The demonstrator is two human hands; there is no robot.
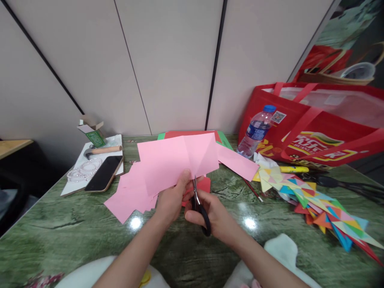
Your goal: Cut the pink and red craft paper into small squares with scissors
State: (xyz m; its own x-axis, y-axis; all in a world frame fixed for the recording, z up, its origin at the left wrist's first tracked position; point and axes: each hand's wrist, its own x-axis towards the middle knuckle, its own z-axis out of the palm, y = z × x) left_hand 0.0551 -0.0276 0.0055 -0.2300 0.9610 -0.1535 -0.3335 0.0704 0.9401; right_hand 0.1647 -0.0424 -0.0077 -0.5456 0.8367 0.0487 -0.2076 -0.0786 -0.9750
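Note:
My left hand (174,198) pinches a creased sheet of pink paper (168,156) by its lower edge and holds it up over the table. Black-handled scissors (198,204) are in my right hand (210,212), the fingers closed round the handles. Their blades point away from me and meet the sheet's lower edge near a fold line. More pink paper pieces (129,192) lie on the table left of my left hand. A pink strip (238,161) rests to the right, and a red piece (204,187) shows partly behind my hands.
At left, a white board (75,185) carries a phone (105,173), a hammer (103,150), a beaded string (85,170) and a small green box (95,136). At right stand a water bottle (255,134) and a red bag (294,124), with folded colourful paper pieces (324,208) in front.

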